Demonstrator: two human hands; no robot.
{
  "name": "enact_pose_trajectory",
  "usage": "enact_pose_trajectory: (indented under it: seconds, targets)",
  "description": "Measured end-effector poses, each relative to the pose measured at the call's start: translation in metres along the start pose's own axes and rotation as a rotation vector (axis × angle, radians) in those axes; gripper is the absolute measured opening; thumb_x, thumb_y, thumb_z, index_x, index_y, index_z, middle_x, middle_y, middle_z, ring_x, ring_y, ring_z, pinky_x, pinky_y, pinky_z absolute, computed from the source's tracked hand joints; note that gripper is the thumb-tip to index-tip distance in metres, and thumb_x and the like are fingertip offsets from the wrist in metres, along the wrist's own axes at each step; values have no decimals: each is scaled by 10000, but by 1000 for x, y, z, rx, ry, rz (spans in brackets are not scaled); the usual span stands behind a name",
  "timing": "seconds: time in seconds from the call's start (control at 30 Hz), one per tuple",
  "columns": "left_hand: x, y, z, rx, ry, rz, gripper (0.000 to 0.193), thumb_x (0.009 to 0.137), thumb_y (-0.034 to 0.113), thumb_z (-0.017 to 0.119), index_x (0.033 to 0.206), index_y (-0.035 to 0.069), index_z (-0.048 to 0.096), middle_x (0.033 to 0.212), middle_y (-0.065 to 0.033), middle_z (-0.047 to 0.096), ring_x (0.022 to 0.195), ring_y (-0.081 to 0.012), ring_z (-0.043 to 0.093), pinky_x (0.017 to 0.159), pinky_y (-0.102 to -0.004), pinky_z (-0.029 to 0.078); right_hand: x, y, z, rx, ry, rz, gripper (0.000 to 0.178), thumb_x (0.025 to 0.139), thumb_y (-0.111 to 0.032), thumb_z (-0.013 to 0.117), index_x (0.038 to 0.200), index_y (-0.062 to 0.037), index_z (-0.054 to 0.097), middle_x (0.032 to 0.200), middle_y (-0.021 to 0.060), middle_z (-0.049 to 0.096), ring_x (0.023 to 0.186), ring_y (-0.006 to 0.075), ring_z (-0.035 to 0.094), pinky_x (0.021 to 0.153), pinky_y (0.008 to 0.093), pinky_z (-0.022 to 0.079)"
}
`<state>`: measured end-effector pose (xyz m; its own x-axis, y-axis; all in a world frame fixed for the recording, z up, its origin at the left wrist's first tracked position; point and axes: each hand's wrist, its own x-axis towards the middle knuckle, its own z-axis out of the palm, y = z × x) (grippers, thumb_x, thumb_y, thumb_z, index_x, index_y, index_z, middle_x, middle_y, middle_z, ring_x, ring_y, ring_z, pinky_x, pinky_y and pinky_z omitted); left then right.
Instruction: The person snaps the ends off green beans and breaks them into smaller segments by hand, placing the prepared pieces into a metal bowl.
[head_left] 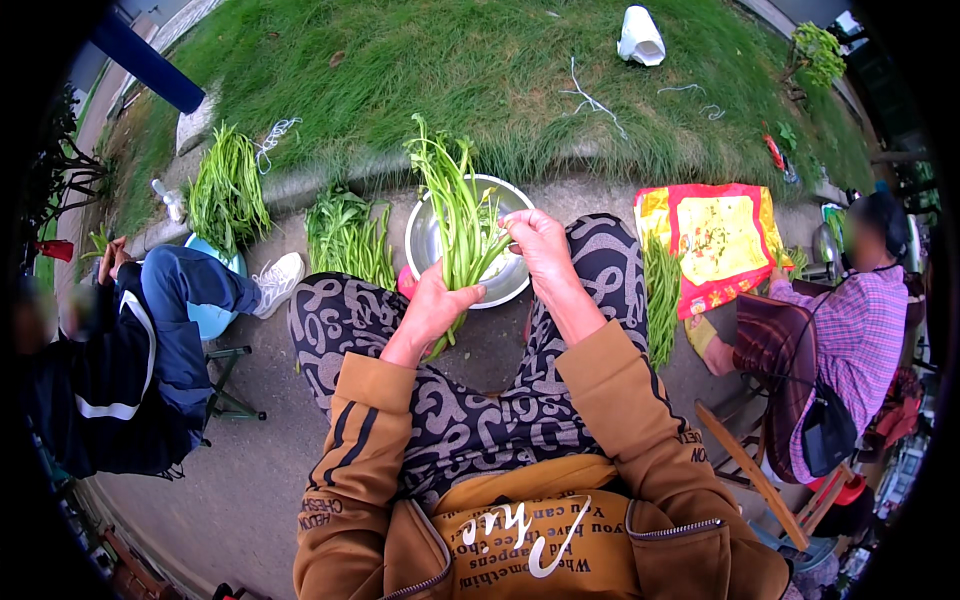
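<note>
A bunch of long green vegetable stems with leafy tips [462,210] is gripped in my left hand [437,308], its fingers wrapped round the lower part. The cut ends stick out below that hand, and the leafy tips point away from me. My right hand [543,250] is at the right side of the bunch, thumb and fingers pinched together at a stem or leaf; the exact piece is too small to make out. Behind and beneath the bunch stands a round metal basin [424,236], with small pale and green bits in it, partly hidden by the stems and my hands.
Leafy stems [350,238] lie on the ground left of the basin, and a taller heap [228,190] rises by a blue tub [213,318]. A red-yellow sheet [655,208] lies right, beside more stems [660,300]. One person sits on either side of me. Grass [400,70] borders the kerb.
</note>
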<state>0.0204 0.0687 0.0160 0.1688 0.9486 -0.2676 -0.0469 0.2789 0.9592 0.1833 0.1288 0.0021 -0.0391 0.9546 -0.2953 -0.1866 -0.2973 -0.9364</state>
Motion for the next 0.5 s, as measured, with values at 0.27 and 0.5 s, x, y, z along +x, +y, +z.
enact_pose_trajectory:
  seconds: [0.27,0.5]
  targets:
    - [-5,12,-5,-110,-23,-55,267,782,16,645,1038,16,569,818,-25,615,709,-100,565,628,-235,470,1,-2,0,-205,-21,-205,112,831,-107,595,865,-2,611,779,48,620,674,116,567,614,263,452]
    - [-4,4,-15,-176,-85,-45,293,793,112,685,1047,27,568,797,-47,624,715,-119,583,596,-246,495,-8,-17,3,-815,57,-706,90,800,-48,609,881,-11,600,836,94,600,734,188,609,643,293,476]
